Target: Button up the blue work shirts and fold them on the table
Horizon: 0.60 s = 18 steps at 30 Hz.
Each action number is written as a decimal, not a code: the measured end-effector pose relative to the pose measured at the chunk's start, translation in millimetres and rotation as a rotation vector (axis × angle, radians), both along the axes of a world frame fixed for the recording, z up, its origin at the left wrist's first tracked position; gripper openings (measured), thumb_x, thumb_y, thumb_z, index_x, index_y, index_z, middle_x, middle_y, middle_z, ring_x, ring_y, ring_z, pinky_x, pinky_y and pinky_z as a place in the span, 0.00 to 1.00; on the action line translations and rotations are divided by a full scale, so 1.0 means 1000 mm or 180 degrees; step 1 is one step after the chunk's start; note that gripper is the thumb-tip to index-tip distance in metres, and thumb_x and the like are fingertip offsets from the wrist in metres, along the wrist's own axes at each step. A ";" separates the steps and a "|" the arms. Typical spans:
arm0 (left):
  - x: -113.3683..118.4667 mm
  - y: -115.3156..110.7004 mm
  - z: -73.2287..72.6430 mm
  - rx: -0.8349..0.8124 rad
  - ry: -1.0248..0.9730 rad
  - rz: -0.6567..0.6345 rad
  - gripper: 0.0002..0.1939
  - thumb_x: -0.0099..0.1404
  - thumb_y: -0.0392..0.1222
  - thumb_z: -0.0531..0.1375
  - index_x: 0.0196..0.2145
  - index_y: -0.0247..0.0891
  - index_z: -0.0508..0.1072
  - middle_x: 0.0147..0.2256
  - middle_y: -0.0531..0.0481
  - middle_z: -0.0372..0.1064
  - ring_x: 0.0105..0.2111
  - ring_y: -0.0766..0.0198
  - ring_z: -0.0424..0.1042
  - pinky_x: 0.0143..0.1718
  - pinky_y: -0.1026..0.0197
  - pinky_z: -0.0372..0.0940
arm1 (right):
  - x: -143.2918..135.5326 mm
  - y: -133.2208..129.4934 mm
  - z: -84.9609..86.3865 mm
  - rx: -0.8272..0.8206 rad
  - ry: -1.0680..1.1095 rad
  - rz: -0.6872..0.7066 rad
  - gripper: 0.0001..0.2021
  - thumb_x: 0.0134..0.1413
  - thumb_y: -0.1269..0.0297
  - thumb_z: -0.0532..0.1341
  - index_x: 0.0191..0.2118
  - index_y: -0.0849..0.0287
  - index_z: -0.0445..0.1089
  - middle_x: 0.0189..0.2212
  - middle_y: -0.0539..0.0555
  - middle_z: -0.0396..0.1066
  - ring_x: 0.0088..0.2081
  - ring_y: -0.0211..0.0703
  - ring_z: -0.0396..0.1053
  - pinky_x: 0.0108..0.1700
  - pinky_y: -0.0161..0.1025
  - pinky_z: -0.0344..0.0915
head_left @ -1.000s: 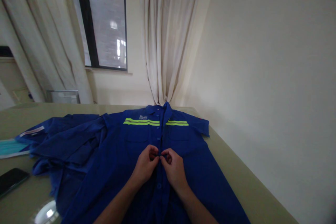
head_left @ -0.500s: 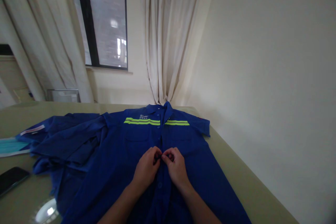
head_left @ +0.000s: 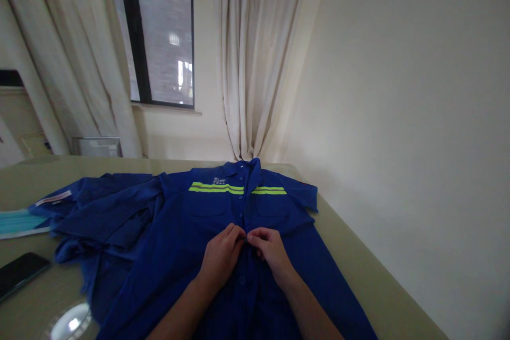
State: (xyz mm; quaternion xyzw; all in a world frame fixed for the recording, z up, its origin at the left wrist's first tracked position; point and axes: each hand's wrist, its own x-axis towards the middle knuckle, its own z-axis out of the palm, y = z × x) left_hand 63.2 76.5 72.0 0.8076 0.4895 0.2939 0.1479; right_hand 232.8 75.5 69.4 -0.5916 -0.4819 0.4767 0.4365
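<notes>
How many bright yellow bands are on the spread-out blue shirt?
2 show: a longer band left of the shirt's opening in the picture, a shorter band right of it. The hidden back may have more.

Blue shirt point(head_left: 249, 271), yellow-green and grey chest stripes point(head_left: 217, 188); turquoise-white mask point(head_left: 22, 223).

The dull green table point(head_left: 353, 255) carries a blue shirt point(head_left: 171, 244) spread front up, a crumpled blue garment point(head_left: 107, 218) touching it on the left, a pale blue mask point(head_left: 19, 223) meeting that garment, a black phone point(head_left: 22, 274) and, nearer, a round shiny thing point(head_left: 71, 321) (too blurred to name)
</notes>
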 end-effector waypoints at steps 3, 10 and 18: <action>-0.001 0.005 -0.002 -0.0020 0.0014 0.0074 0.14 0.76 0.42 0.48 0.38 0.43 0.72 0.37 0.52 0.74 0.39 0.61 0.74 0.41 0.61 0.64 | -0.002 -0.001 -0.004 0.0874 -0.0728 -0.0139 0.12 0.46 0.69 0.60 0.35 0.57 0.80 0.25 0.49 0.69 0.27 0.39 0.65 0.30 0.35 0.61; -0.003 0.004 -0.018 0.0762 0.0813 0.0577 0.22 0.71 0.36 0.50 0.60 0.39 0.69 0.60 0.41 0.68 0.60 0.50 0.65 0.61 0.47 0.59 | -0.004 -0.007 -0.007 0.1291 -0.1534 -0.0062 0.19 0.46 0.77 0.56 0.41 0.58 0.80 0.37 0.55 0.72 0.37 0.43 0.72 0.43 0.36 0.68; -0.005 -0.032 -0.033 0.0356 0.1431 0.0515 0.31 0.71 0.42 0.46 0.69 0.34 0.57 0.69 0.39 0.54 0.69 0.47 0.54 0.67 0.39 0.53 | -0.017 -0.021 0.016 0.0813 -0.2701 0.0028 0.10 0.58 0.65 0.59 0.38 0.56 0.78 0.39 0.55 0.73 0.40 0.45 0.75 0.44 0.39 0.67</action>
